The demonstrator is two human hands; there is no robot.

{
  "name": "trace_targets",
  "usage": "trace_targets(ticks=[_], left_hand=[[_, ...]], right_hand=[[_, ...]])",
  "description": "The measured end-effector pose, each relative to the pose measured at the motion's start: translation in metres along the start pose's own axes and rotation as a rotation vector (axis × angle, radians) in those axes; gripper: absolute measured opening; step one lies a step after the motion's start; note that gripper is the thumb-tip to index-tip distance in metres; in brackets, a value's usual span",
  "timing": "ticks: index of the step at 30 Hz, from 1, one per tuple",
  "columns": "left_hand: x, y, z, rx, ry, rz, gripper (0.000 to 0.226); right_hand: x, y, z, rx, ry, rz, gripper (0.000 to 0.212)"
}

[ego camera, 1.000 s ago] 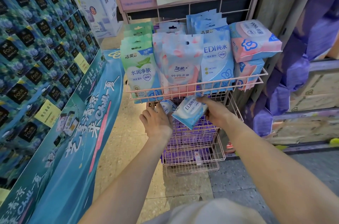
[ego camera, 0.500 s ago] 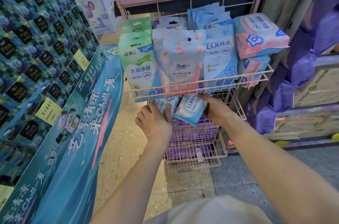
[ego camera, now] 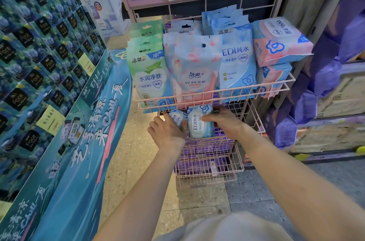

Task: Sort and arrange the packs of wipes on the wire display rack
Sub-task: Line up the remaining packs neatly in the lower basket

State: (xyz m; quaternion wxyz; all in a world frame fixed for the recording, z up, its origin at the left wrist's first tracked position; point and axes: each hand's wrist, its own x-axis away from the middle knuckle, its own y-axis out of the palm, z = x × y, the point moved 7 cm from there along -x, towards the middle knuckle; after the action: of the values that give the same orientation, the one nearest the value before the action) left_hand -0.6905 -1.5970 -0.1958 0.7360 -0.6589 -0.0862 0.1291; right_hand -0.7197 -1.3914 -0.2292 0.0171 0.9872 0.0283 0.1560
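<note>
**Shop aisle: two small packs held under the rack's top basket**

Speckled shop flooring and a wall of teal tissue cartons surround a pink wire display rack (ego camera: 214,96), seen from the head view. Its top basket holds upright green soft-film packs (ego camera: 147,74), pink petal-print packs (ego camera: 195,76) and pale blue hanging packs (ego camera: 238,61). Two bulky pink-and-blue brick packs (ego camera: 280,41) are stacked at the right end. Purple packs (ego camera: 205,149) fill the tiers below.

Just under the top basket's front rim, the right hand (ego camera: 225,122) pinches a small blue-and-white wipes pack (ego camera: 199,125). The thumb lies across its front and the fingers are hidden behind it. The pack stands nearly upright between the two hands, against the thumb side of the left hand (ego camera: 167,132). That hand curls round a second small blue pack (ego camera: 175,116), which is mostly covered by the fingers.

These small packs look light, soft and squashy, with slick film that may slide in a loose grip. A thumb-and-fingers pinch across the broad faces seems the safest hold. Once stood on wire, they will probably slump unless neighbouring packs support them.
</note>
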Motion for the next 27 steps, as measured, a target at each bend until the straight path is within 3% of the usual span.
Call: trace_targets(ticks=[4, 7, 11, 14, 20, 27], left_hand=[[-0.010, -0.005, -0.003, -0.120, 0.159, -0.212, 0.096], [-0.016, -0.010, -0.003, -0.120, 0.174, -0.256, 0.101], [-0.015, -0.012, 0.005, -0.080, 0.123, -0.234, 0.094], [-0.011, -0.011, 0.005, -0.074, 0.086, -0.215, 0.097], [0.003, -0.011, -0.008, 0.086, 0.113, -0.094, 0.071], [0.021, -0.021, -0.015, 0.277, 0.108, 0.046, 0.081]], right_hand=[[-0.004, -0.002, 0.006, -0.031, 0.048, 0.028, 0.029], [-0.006, 0.000, 0.011, -0.008, 0.125, 0.018, 0.029], [-0.009, 0.000, 0.005, 0.007, 0.056, 0.077, 0.052], [-0.009, 0.004, 0.007, -0.081, 0.061, 0.067, 0.042], [-0.003, 0.002, 0.004, -0.129, 0.025, 0.049, 0.035], [0.009, 0.002, -0.005, -0.280, 0.017, 0.048, 0.026]])
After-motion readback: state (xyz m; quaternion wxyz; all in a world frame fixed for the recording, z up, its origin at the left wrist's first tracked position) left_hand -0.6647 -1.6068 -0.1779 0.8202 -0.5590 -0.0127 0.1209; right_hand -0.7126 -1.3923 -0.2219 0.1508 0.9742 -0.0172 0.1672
